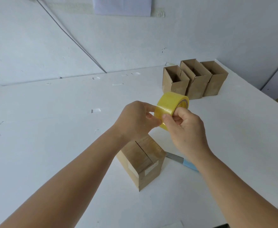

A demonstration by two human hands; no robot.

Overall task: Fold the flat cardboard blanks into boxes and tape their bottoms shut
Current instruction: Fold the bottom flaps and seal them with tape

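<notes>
Two hands are gripping the tape roll (171,109): our left hand (135,119) and right hand (187,127) are pinching it above the box (141,163), which is standing bottom-up directly below, seam running away from us.

You've got a translucent yellow tape roll (169,106), plain brown cardboard boxes (194,79), a knife w/ pale blue handle (190,165) & grey blade, white tabletop (52,145).
</notes>
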